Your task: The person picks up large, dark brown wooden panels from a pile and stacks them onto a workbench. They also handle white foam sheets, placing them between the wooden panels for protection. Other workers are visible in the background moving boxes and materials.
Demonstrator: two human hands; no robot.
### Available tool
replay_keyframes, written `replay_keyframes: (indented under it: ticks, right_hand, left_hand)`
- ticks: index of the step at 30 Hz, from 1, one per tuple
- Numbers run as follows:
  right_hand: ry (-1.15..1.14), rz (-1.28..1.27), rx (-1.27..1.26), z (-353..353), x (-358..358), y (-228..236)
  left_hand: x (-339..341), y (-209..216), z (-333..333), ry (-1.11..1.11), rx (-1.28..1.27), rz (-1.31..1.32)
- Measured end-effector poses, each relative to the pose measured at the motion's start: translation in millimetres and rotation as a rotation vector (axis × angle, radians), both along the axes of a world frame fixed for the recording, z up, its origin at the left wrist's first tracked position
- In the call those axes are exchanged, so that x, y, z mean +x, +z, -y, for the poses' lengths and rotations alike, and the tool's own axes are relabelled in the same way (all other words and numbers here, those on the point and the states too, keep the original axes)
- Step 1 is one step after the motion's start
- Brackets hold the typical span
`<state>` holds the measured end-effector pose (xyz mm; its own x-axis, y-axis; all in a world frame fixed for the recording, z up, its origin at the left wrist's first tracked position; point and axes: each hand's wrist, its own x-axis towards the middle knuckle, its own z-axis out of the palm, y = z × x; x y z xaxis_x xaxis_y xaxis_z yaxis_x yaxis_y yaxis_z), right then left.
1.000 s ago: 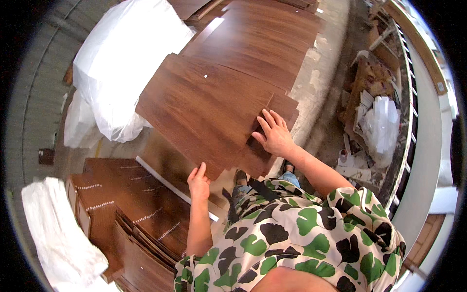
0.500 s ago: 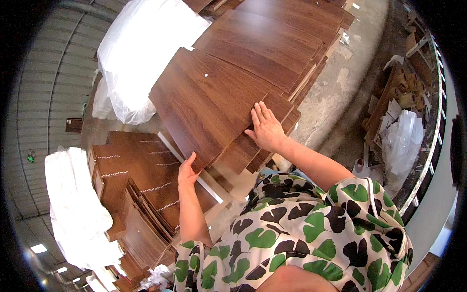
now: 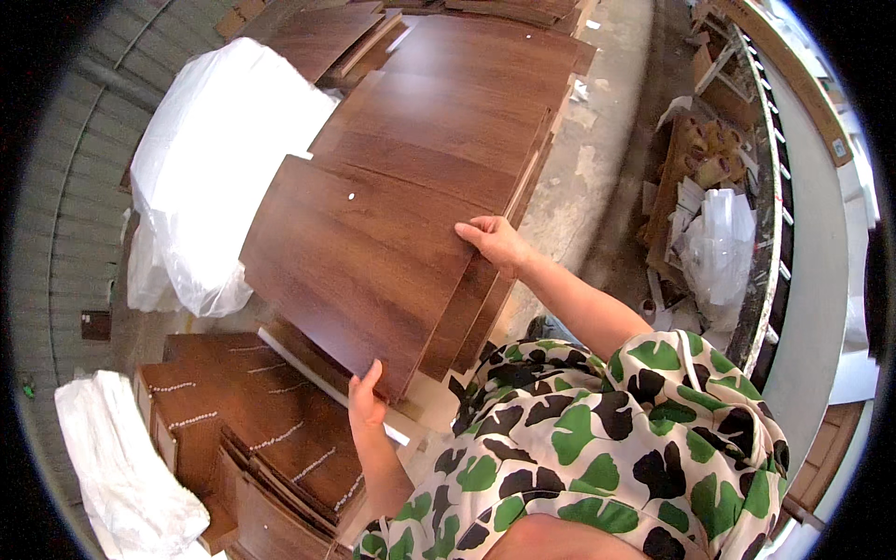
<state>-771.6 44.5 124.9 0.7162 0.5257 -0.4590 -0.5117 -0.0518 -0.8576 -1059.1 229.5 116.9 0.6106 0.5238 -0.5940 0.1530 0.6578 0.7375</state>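
Observation:
A dark brown wood-grain panel with a small white dot lies on top of a stack of similar boards. At its right edge my right hand is closed, thumb and fingers pinching the rim. My left hand holds the panel's near edge at the lower corner, its thumb over the edge and its other fingers partly hidden. Beneath the panel, more boards stick out toward my body. Farther off lie other brown panels of the same finish.
Left of the stack stands a load wrapped in white plastic. Lower left, brown panels with rows of white beads lie beside a white wrapped bundle. At right, rolls of tape and a clear plastic bag sit near a conveyor-like rail.
My right hand has gone from lying flat with fingers spread to pinching the panel's right edge. The view has shifted, so the stack appears lower and farther left.

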Motion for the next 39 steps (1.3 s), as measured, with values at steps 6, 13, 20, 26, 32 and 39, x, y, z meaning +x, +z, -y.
replay_keyframes:
  ticks: [6,13,20,26,32,39]
  right_hand:
    - [0.243,0.072,-0.080,34.9,-11.0,10.2]
    - [0.454,0.136,-0.235,77.7,81.9,10.8]
    - [-0.192,0.550,-0.599,167.2,326.3,-104.4]
    - [-0.054,0.256,-0.368,149.6,382.4,-127.8]
    - [0.002,0.126,-0.215,143.5,409.9,-153.2]
    - [0.060,0.508,-0.649,118.4,382.8,-131.0]
  left_hand:
    - [2.9,-0.2,25.3,0.185,-0.122,0.180]
    - [31.3,6.8,74.6,0.341,0.046,-0.006]
    - [42.6,-14.5,103.9,0.367,-0.076,-0.052]
    - [85.2,-2.7,128.3,0.430,-0.118,-0.161]
    - [85.0,-15.9,128.5,0.485,-0.136,-0.262]
    - [85.5,-25.1,132.0,0.499,-0.088,-0.257]
